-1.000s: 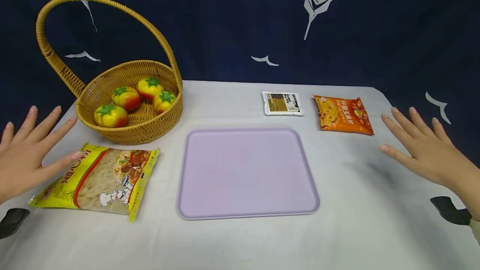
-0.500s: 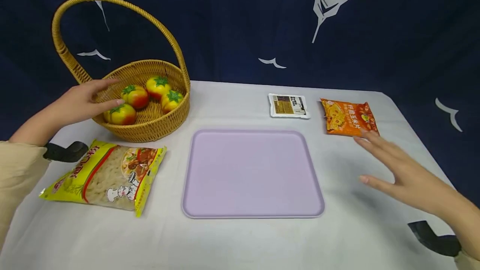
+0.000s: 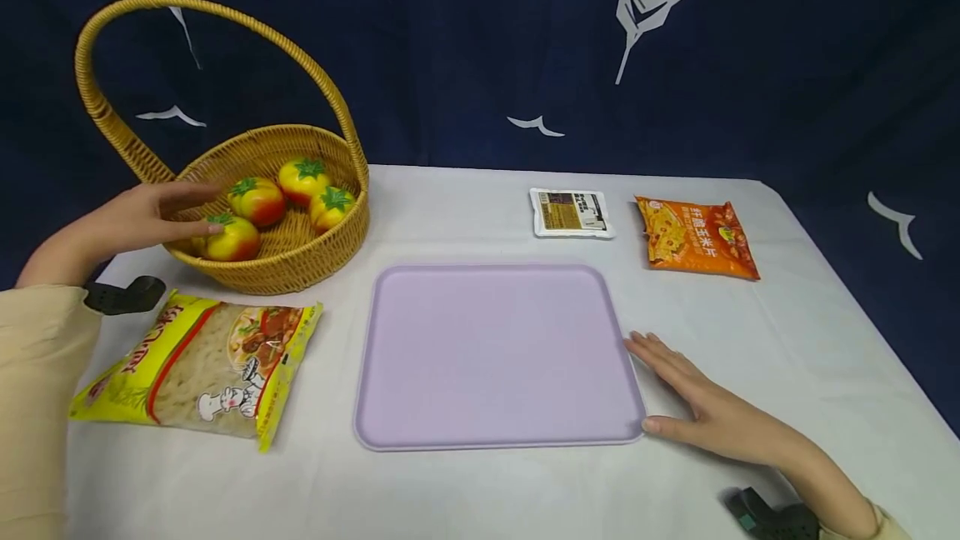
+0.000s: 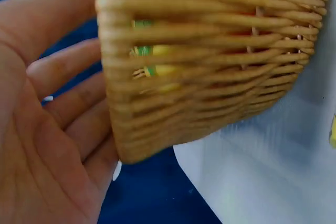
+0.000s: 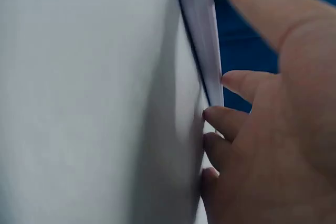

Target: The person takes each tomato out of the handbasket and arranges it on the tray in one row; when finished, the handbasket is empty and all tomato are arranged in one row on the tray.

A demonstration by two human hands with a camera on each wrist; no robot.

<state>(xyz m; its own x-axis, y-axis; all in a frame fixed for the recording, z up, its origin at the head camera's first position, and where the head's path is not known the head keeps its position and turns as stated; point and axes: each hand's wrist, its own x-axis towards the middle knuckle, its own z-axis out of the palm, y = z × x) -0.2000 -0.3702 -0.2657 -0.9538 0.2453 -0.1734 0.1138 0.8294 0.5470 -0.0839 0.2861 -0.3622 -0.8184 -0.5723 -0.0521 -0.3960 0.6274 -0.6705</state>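
One white table [image 3: 465, 494], navy curtain [image 3: 450, 48] behind; left hand [image 3: 138, 217] at basket [image 3: 300, 269], right hand [image 3: 723, 423] at tray [image 3: 495, 357], both uncurled.

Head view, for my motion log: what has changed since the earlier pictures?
The left hand moved forward and right, from beside the yellow bag to over the basket's rim. The right hand drew back and left, to the tray's right edge. No hold taken or released is visible. Bag, basket, tomatoes, tray, orange packet and white packet stayed put.

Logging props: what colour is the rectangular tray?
The rectangular tray is pale lilac, clearest in the head view.
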